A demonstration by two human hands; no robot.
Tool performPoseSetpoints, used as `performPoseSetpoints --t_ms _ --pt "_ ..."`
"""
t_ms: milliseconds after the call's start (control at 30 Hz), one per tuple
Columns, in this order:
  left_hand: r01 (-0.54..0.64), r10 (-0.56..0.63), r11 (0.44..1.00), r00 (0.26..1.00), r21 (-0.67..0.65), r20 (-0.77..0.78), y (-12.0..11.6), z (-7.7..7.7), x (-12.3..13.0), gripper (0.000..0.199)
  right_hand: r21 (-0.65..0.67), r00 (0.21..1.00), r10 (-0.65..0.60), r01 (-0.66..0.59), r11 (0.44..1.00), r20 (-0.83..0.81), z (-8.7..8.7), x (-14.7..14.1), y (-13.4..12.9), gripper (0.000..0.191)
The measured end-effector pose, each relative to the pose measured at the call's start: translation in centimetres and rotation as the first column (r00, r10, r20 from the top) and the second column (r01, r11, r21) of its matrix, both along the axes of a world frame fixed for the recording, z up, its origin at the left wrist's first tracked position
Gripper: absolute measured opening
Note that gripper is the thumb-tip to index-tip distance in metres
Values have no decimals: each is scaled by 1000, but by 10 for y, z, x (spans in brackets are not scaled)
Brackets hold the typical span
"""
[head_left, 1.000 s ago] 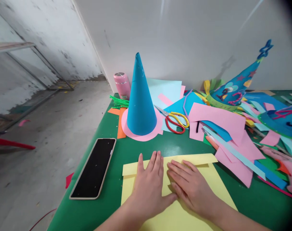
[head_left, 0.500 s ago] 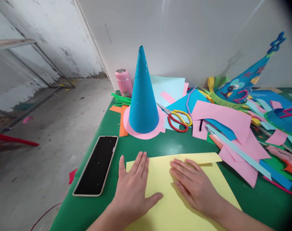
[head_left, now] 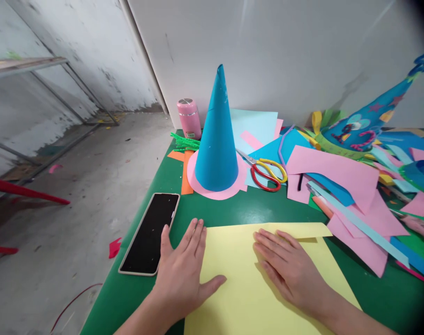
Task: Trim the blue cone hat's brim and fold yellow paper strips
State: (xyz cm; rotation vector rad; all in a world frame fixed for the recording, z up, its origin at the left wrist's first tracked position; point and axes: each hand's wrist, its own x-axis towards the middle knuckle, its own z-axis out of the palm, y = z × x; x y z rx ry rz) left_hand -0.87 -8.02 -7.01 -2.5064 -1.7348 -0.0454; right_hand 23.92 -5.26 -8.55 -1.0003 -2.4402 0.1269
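A sheet of yellow paper (head_left: 239, 274) lies on the green table, its far edge folded over into a strip that lifts at the right end. My left hand (head_left: 184, 270) rests over the sheet's left edge, fingers stretched out and thumb spread onto the paper. Flat on the sheet near the fold lies my right hand (head_left: 288, 265), its fingers extended and close together. Neither hand grips anything. Beyond them a blue paper cone (head_left: 217, 144) stands upright on a round pink paper brim (head_left: 215, 194).
A phone (head_left: 151, 235) lies left of my left hand, near the table's edge. Red-and-yellow-handled scissors (head_left: 265, 174) lie beside the cone. Behind it stands a pink flask (head_left: 189, 118). Pink paper scraps (head_left: 337, 172) and a decorated cone hat (head_left: 368, 116) fill the right side.
My left hand has shifted left across the sheet's edge, closer to the phone. My right hand stays on the paper near the fold. The whole view has shifted slightly.
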Motion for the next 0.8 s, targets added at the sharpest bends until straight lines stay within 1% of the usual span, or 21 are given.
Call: performPoseSetpoints --t_ms 133,267,367,500,567,633,700,800 --pt "-22 24 999 999 50 -47 -6 -1 -9 81 -12 1000 -5 4 1000 -7 -1 0 -1 26" --pt "-50 53 997 997 57 -58 -9 -2 -14 81 -22 1000 -8 8 1000 11 -3 1 -2 27" --pt "-63 68 995 995 75 -70 -9 -3 -16 85 -10 1000 -5 5 1000 20 -4 2 -2 26" --pt "-101 114 983 990 154 -79 -13 -7 -21 90 -1 993 28 -28 1000 115 -5 6 -2 28" --pt "-108 122 975 991 195 -58 -13 -8 -22 87 0 987 46 -47 999 154 -5 7 -2 30" --pt "-82 93 968 995 238 -36 -12 -8 -19 77 3 991 36 -37 999 132 -5 6 -2 30" --pt "-29 36 961 999 273 -22 -7 -5 -12 65 3 997 5 -5 1000 78 -4 4 -2 27" --pt "91 -95 959 995 270 1 3 2 8 50 2 999 -25 25 1000 29 -2 1 -2 24"
